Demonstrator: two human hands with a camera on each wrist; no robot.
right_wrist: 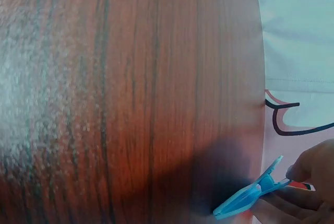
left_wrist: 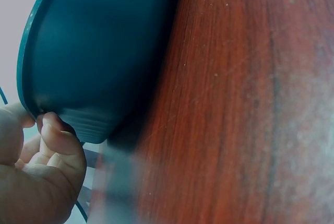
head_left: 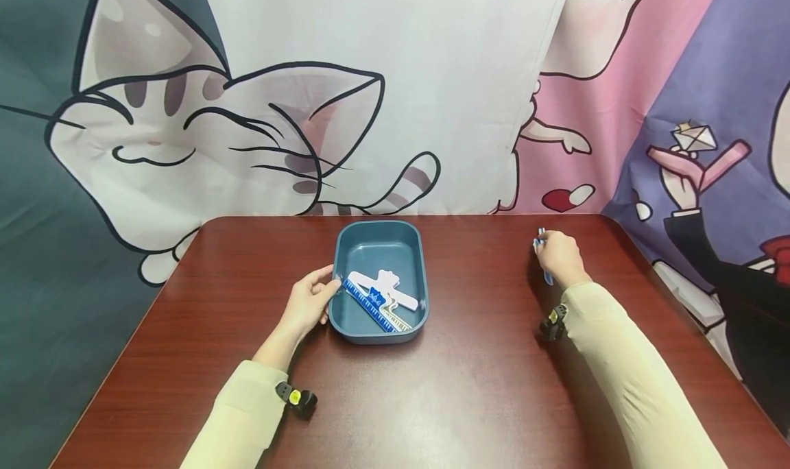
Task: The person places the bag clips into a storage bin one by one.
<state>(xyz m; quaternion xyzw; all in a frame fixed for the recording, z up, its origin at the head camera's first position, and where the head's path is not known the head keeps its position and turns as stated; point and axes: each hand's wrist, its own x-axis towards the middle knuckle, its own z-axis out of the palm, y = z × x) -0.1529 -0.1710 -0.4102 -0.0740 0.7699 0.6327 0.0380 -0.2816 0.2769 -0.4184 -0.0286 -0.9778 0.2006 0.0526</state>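
Note:
A blue-grey rectangular plastic tray [head_left: 378,239] stands near the middle of the table. My left hand [head_left: 308,296] pinches its left rim between thumb and fingers; in the left wrist view the fingertips [left_wrist: 55,125] are at the rim beside the outer wall. Inside the tray lie a white clip [head_left: 402,299] and a blue clip with ruler-like marks [head_left: 370,308], overlapping each other; a pale yellowish marked edge shows beside them. Over on the right, my right hand [head_left: 560,258] pinches a light blue clip [right_wrist: 242,200] by its handles, close over the table, its long jaw edge pointing downward.
The brown wood-grain table [head_left: 481,387] ends at a back edge against a hanging cloth printed with a cartoon cat [head_left: 247,140]. Pink and purple printed cloth [head_left: 666,181] hangs at the right side. Small cameras are strapped on both wrists.

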